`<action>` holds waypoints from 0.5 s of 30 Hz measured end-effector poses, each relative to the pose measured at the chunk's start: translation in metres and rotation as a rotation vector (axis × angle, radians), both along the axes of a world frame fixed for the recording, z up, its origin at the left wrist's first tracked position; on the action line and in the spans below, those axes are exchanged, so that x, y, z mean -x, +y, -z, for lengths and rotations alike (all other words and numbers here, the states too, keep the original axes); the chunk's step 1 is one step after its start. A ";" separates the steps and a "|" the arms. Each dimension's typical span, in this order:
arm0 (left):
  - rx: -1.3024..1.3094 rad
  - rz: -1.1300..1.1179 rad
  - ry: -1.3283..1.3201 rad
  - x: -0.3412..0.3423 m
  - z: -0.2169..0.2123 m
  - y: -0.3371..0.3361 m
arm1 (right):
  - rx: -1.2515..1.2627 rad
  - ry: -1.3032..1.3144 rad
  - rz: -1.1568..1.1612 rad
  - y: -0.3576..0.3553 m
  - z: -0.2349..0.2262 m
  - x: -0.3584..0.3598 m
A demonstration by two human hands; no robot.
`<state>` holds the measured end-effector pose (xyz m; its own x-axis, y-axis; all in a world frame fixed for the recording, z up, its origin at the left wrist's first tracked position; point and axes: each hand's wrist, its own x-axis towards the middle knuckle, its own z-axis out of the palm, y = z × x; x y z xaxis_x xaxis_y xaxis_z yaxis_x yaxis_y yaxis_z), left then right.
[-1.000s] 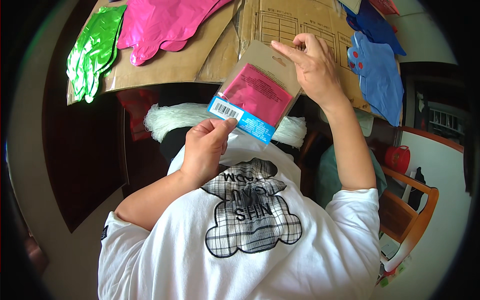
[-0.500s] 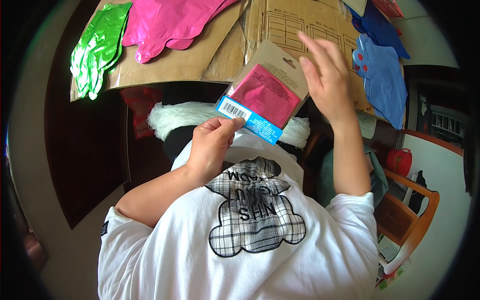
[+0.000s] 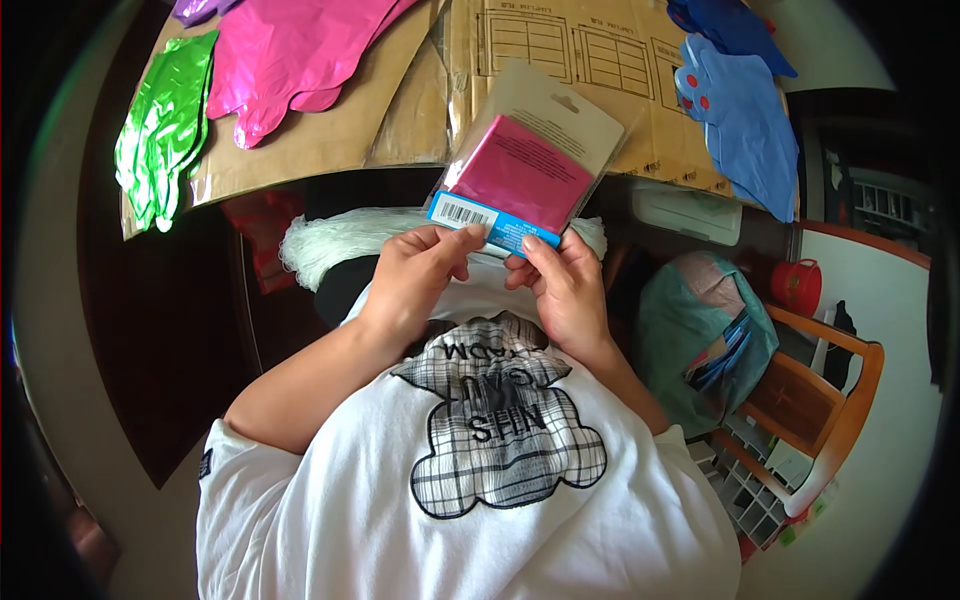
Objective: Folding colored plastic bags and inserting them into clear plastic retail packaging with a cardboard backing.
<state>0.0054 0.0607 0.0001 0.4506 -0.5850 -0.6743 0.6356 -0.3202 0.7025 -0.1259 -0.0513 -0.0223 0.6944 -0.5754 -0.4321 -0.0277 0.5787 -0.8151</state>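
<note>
A clear plastic packet (image 3: 518,175) with something flat and pink inside is held up in front of my chest. Its blue and white strip, bearing a barcode, lies along the lower edge, and a pale header card with a hang hole is at the top. My left hand (image 3: 415,268) pinches the strip near its middle, thumb on the front. My right hand (image 3: 565,285) grips the same strip towards its right end, thumb also in front. The fingers behind the packet are partly hidden. The packet is tilted, its top leaning to the right.
Cardboard (image 3: 400,130) covers the table ahead. On it lie flat green foil pieces (image 3: 165,125), pink foil pieces (image 3: 285,60) and light blue pieces (image 3: 745,125). White strands (image 3: 335,245) hang below its near edge. At right stand a wooden chair (image 3: 800,410), a greenish bag (image 3: 690,330) and a red basket (image 3: 797,288).
My right hand has come down from beside the packet's top to the strip and closed on it. The left hand keeps its hold. The view has shifted slightly.
</note>
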 end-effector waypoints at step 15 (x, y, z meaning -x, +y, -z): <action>0.284 -0.083 -0.107 -0.012 0.010 -0.010 | 0.007 -0.025 -0.014 -0.024 -0.003 0.007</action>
